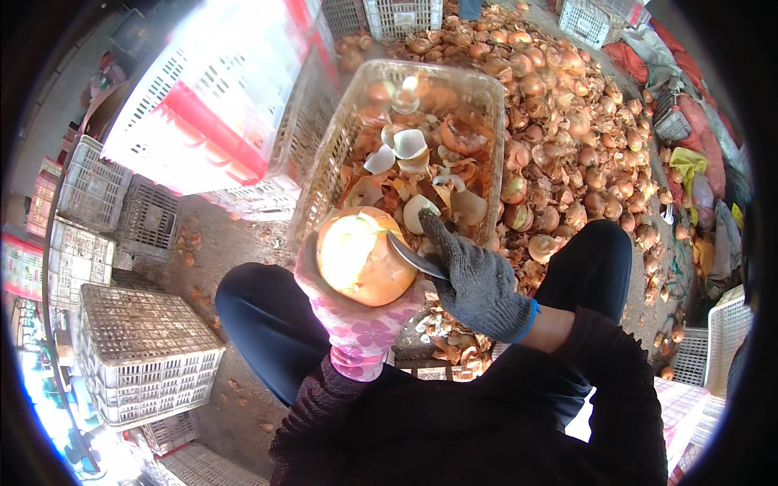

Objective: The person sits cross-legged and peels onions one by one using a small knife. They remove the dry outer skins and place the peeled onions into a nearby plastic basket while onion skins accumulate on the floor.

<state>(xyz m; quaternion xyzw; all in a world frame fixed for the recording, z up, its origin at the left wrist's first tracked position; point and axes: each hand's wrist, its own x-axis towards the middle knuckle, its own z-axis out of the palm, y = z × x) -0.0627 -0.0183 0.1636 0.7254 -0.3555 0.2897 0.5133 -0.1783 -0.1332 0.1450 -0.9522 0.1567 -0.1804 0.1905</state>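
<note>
My left hand [358, 322], in a pink flowered glove, cups a large yellow onion [383, 273] from below. Bright light washes out the onion's left side. My right hand [480, 285], in a grey knit glove, grips a small curved knife [415, 260]; its handle is hidden in the fist. The blade's tip meets the onion's upper right side. Beyond both hands stands a plastic crate [495, 152] holding onion skins [465, 209] and pale cut pieces of onion layer [409, 144].
A large heap of unpeeled onions [565, 121] spreads at the right of the crate. Stacked white-and-red crates [213, 133] rise at the left, with dirty slatted crates [149, 352] nearer me. Bags and sacks [699, 140] line the far right. Loose peelings [468, 352] lie between my legs.
</note>
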